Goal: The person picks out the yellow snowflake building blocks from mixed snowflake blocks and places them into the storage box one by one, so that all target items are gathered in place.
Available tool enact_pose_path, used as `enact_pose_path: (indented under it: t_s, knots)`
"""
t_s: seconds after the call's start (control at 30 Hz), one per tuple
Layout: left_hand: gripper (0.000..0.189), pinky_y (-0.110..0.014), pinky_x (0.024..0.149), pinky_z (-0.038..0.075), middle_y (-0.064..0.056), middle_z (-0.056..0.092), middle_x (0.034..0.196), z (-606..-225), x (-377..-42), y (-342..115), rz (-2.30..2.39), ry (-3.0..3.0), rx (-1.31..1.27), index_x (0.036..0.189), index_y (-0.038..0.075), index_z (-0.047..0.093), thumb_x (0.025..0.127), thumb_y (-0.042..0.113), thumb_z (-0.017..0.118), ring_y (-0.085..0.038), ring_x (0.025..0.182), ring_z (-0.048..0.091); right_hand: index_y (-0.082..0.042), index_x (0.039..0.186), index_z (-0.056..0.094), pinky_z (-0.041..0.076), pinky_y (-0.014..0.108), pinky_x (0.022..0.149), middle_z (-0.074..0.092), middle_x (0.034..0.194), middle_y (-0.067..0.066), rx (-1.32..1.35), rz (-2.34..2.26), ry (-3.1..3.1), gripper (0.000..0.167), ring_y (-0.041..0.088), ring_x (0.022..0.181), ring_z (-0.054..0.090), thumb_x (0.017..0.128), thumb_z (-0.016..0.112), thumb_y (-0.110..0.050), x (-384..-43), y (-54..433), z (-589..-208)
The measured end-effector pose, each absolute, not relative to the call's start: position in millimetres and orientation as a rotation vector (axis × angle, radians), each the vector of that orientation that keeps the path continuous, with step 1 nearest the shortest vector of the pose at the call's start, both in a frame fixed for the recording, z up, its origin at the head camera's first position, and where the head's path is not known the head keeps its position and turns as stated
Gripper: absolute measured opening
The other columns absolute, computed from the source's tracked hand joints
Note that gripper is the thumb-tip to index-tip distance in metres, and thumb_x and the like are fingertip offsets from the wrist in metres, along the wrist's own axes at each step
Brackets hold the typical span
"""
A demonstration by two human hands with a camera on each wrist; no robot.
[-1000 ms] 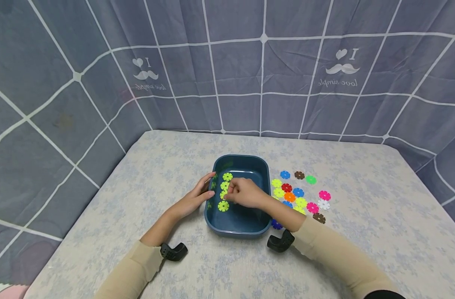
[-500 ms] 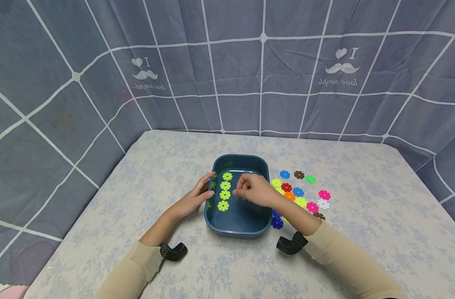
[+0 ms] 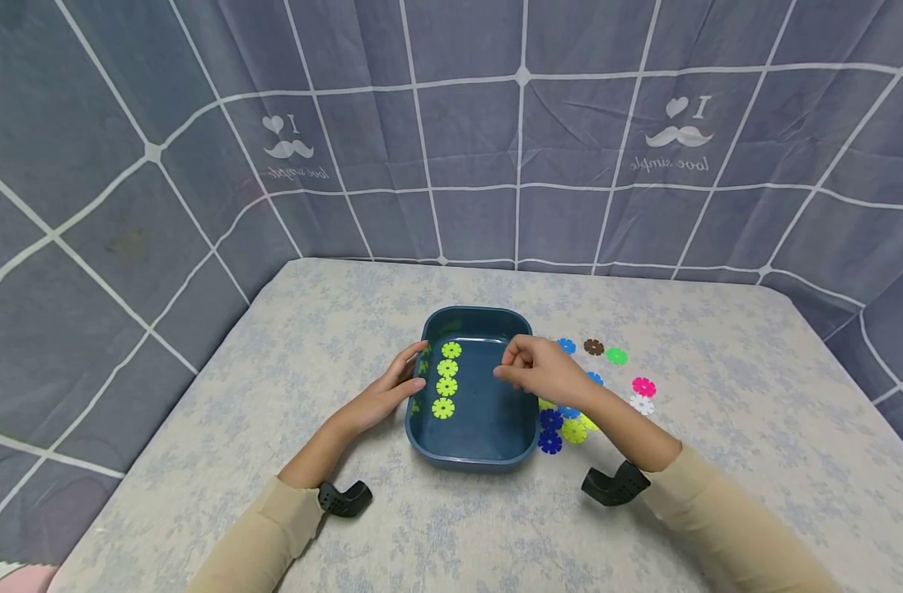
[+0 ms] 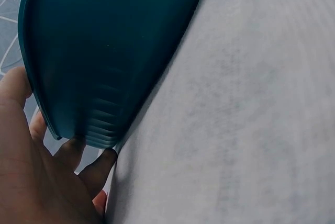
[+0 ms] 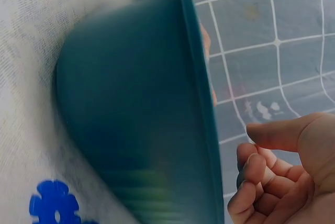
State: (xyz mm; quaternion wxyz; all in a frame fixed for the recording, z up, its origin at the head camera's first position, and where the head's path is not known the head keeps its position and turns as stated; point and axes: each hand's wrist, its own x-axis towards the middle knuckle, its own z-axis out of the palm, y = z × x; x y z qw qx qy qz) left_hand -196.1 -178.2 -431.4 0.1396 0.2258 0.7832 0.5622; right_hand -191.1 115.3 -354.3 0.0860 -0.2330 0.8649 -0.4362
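A dark teal plastic tub holds several yellow-green snowflake discs in a column along its left side. My left hand grips the tub's left wall, its thumb over the rim. In the left wrist view, fingertips of that left hand touch the tub's outer wall. Over the tub's right rim hovers my right hand, fingers loosely curled. From the right wrist view, the same right hand shows nothing between thumb and fingers. Dark blue snowflake discs lie just right of the tub, below the right hand.
Loose discs on the patterned tablecloth include a brown disc, a green disc, a pink disc and a white disc. The right hand and forearm hide others. A grey-blue grid curtain hangs behind the table.
My right hand has left the column of discs and moved right to the tub's right rim, uncovering the discs. The left hand and tub have stayed put.
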Motion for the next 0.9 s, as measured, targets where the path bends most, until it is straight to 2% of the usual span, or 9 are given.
enact_pose_path:
  t_s: [0.13,0.4,0.5,0.67,0.9]
  knots:
    - [0.062,-0.055,0.114,0.015,-0.006,0.004,0.163,-432,-196,-179,1.626,2.26,0.664,0.157,0.026,0.011,0.105,0.029,0.045,-0.031,0.147,0.005,-0.004,0.09,0.06,0.048,0.034,0.058,0.057,0.067,0.004,-0.67,-1.304,2.591,0.013,0.021,0.062,0.055,0.094,0.067,-0.015,-190,124,-352]
    - [0.061,-0.054,0.115,0.015,-0.005,0.004,0.163,-431,-196,-178,1.616,2.265,0.656,0.157,0.026,0.01,0.106,0.022,0.043,-0.031,0.148,0.005,-0.004,0.093,0.06,0.047,0.032,0.056,0.058,0.07,0.008,-0.6,-1.337,2.603,0.016,0.024,0.063,0.054,0.094,0.067,-0.018,-188,146,-353]
    - [0.061,-0.055,0.115,0.015,-0.006,0.003,0.163,-431,-196,-178,1.611,2.266,0.661,0.158,0.024,0.009,0.106,0.021,0.042,-0.032,0.148,0.005,-0.003,0.093,0.06,0.046,0.032,0.053,0.058,0.07,0.014,-0.578,-1.362,2.601,0.016,0.03,0.061,0.053,0.094,0.067,-0.017,-186,154,-354]
    - [0.061,-0.056,0.114,0.014,-0.008,0.002,0.163,-431,-196,-178,1.624,2.253,0.678,0.158,0.023,0.009,0.106,0.022,0.041,-0.033,0.147,0.004,-0.002,0.093,0.058,0.048,0.034,0.054,0.058,0.071,0.014,-0.53,-1.377,2.616,0.018,0.038,0.064,0.054,0.093,0.068,-0.017,-182,164,-355]
    - [0.061,-0.055,0.114,0.015,-0.009,0.002,0.163,-431,-196,-178,1.653,2.219,0.695,0.158,0.021,0.009,0.106,0.022,0.042,-0.035,0.147,0.004,-0.001,0.094,0.058,0.047,0.032,0.055,0.059,0.072,0.015,-0.504,-1.35,2.66,0.018,0.03,0.064,0.054,0.094,0.067,-0.016,-177,177,-355]
